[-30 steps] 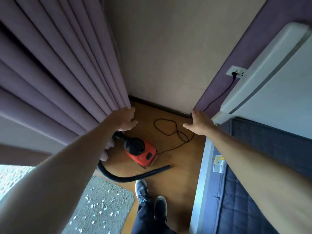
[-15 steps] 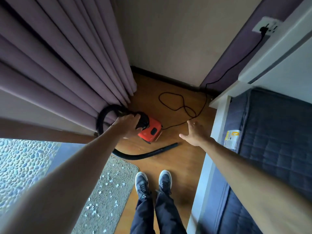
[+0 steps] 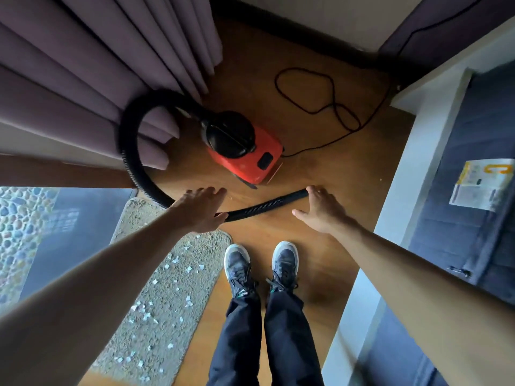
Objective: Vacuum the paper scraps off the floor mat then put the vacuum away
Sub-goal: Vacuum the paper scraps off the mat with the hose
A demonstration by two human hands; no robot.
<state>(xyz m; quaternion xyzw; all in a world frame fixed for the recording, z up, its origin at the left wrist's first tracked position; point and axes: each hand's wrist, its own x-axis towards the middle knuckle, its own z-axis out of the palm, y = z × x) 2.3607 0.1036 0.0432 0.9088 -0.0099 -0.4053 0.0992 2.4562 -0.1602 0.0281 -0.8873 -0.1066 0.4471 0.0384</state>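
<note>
The red vacuum (image 3: 250, 162) sits on the wooden floor (image 3: 320, 260), its black front toward the purple curtain (image 3: 83, 65) that hangs just beside and left of it. The black ribbed hose (image 3: 267, 204) leaves the vacuum's front, arcs out to the left against the curtain folds, then curves back along the floor on the near side of the vacuum, and its open end lies nearer than the vacuum's right corner. The left hand (image 3: 199, 207) is over the hose, nearer than the vacuum and slightly to its left. Its grip is open, the fingers spread and straight. Whether the palm touches the hose cannot be told. The right hand (image 3: 320, 213) is just beside the hose's open end, grip open too, fingers straight, holding nothing. The power cord (image 3: 302, 69) loops on the floor beyond and right of the vacuum. Nearer than the vacuum and to its left lies the grey floor mat (image 3: 170, 288), strewn with white paper scraps (image 3: 145, 309). Two dark shoes (image 3: 237, 263) stand nearer than the vacuum, right of the mat
</note>
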